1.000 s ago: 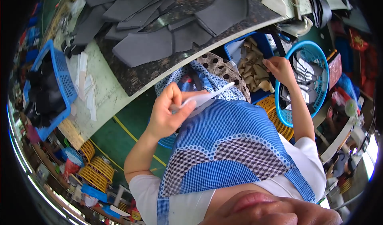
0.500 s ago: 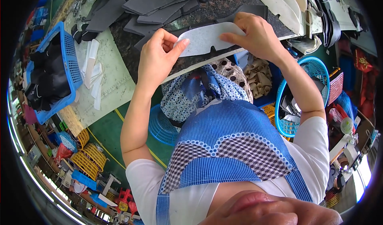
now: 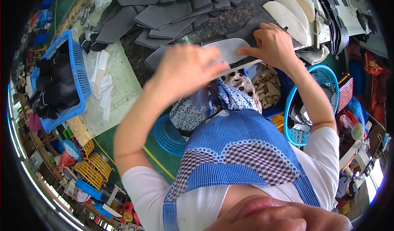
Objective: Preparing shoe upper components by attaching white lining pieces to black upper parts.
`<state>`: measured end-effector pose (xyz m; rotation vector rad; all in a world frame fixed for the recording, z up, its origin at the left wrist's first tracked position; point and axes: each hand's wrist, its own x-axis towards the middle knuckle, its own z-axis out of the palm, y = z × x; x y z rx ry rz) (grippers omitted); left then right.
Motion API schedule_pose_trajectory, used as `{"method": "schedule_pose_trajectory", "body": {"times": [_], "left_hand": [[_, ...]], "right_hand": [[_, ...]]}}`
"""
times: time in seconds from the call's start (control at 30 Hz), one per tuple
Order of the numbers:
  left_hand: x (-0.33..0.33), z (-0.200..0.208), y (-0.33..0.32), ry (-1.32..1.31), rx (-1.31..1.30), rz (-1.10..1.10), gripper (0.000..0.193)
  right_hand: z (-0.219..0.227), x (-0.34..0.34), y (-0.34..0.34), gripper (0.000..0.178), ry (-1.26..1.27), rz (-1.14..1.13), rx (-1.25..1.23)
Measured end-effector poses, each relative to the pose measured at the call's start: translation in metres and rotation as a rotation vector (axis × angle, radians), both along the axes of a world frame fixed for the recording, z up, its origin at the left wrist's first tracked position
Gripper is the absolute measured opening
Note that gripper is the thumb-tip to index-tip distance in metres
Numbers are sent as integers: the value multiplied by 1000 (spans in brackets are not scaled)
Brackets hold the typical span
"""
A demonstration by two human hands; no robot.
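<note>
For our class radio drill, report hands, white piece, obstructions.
Left hand: blurred, grip unclear. Right hand: thumb on white piece. Piece at near edge of worktop. In the way: left hand hides piece's left end.

A curved white piece [image 3: 230, 50] sits at the near edge of the worktop [image 3: 127, 73]. The right grip [image 3: 273, 46] lays its thumb over the right end of the white piece; the left grip [image 3: 184, 69], blurred, is by its left end, touching or not is unclear. Beyond the white piece to the left, dark grey pieces [image 3: 168, 13] are piled; beyond it to the right, cream pieces [image 3: 287, 15] overlap. Well left of it, a blue basket [image 3: 80, 71] holds black pieces [image 3: 59, 83].
</note>
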<state>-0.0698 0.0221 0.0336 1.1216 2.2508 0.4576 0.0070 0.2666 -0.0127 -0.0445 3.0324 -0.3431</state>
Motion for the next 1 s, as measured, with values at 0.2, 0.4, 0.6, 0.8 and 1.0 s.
{"method": "schedule_pose_trajectory", "body": {"times": [0.2, 0.4, 0.6, 0.8, 1.0], "left_hand": [[-136, -32, -22, 754, 383, 50, 35], [-126, -10, -9, 767, 196, 242, 22], [-7, -2, 12, 1067, 655, -206, 18], [51, -47, -5, 430, 456, 78, 30], [47, -5, 34, -842, 938, 612, 25]], "right_hand": [[-1, 4, 34, 34, -98, -184, -736], [-26, 25, 96, 45, 594, -250, 28], [-22, 25, 97, 47, 442, -428, -263], [-10, 27, 94, 34, 504, -471, -751], [29, 49, 4, 27, 61, 55, -813]]}}
